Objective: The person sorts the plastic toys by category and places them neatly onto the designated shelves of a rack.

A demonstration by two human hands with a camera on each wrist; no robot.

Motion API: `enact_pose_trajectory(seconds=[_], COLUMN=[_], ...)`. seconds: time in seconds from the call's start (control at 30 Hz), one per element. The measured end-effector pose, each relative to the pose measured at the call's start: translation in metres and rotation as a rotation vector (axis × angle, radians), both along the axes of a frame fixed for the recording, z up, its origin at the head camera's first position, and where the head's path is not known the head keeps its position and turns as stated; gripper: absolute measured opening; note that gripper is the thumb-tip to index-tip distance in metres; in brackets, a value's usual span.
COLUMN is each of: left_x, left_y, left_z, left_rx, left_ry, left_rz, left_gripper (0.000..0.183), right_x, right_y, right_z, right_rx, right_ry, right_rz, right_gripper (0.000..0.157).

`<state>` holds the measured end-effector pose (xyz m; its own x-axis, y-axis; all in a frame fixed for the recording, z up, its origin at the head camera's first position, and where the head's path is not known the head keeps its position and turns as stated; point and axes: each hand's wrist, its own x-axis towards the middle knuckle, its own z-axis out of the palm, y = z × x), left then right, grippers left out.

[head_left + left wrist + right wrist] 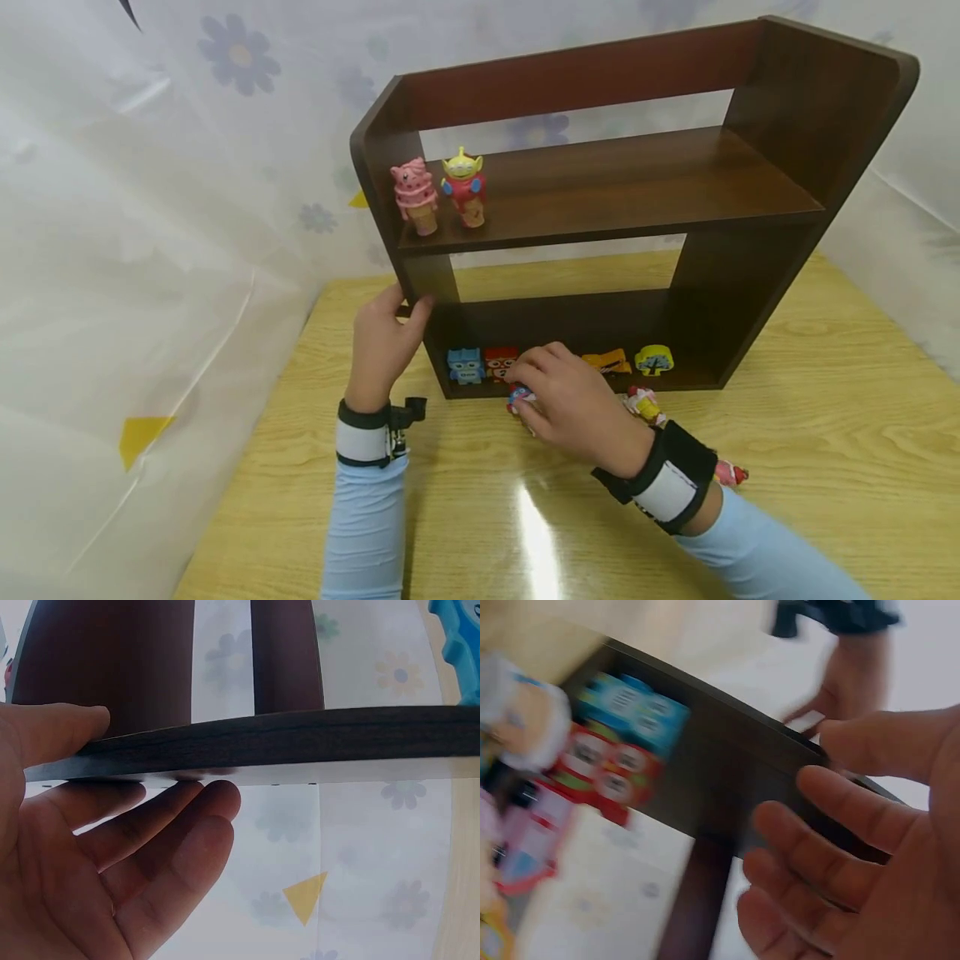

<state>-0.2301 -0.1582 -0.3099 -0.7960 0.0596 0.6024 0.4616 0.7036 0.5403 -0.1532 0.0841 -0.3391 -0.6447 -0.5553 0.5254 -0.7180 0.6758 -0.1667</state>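
A dark brown wooden shelf [585, 187] stands on the table, and my left hand [382, 337] grips the edge of its left side panel. In the left wrist view the thumb lies on one face of that panel [300, 739] and the fingers on the other. My right hand [566, 400] is at the front of the lower shelf, beside a small blue and red figurine [519, 395] partly hidden by its fingers. The right wrist view is blurred but shows nothing between the loosely bent fingers [810, 847]. Nearby on the lower shelf are a blue owl block [466, 367] and a red owl block [499, 362].
Farther right on the lower shelf are an orange toy [607, 362] and a yellow tree block [655, 361]. A pink ice-cream figurine [416, 196] and a red and yellow figurine [465, 187] stand above. Another figurine [645, 405] and a pink toy [729, 473] lie on the table [465, 517].
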Motion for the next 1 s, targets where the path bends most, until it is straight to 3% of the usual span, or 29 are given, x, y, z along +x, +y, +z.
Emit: enact_pose_trajectory(seconds=[0.17, 0.37, 0.7, 1.0], left_x=[0.000, -0.001, -0.001, 0.000], left_y=[0.000, -0.001, -0.002, -0.002], left_z=[-0.002, -0.002, -0.001, 0.000], left_rx=[0.004, -0.005, -0.004, -0.011], left_ry=[-0.001, 0.006, 0.010, 0.007], left_rz=[-0.007, -0.006, -0.013, -0.001], left_gripper=[0.020, 0.022, 0.023, 0.021], right_x=[-0.006, -0.010, -0.014, -0.018], right_y=[-0.005, -0.006, -0.012, -0.014], right_z=[-0.030, -0.048, -0.067, -0.075], right_rx=[0.096, 0.121, 0.193, 0.166], right_ry=[-0.071, -0.145, -0.138, -0.131], right_rz=[-0.047, -0.087, -0.116, -0.117], right_gripper=[0.019, 0.021, 0.025, 0.025])
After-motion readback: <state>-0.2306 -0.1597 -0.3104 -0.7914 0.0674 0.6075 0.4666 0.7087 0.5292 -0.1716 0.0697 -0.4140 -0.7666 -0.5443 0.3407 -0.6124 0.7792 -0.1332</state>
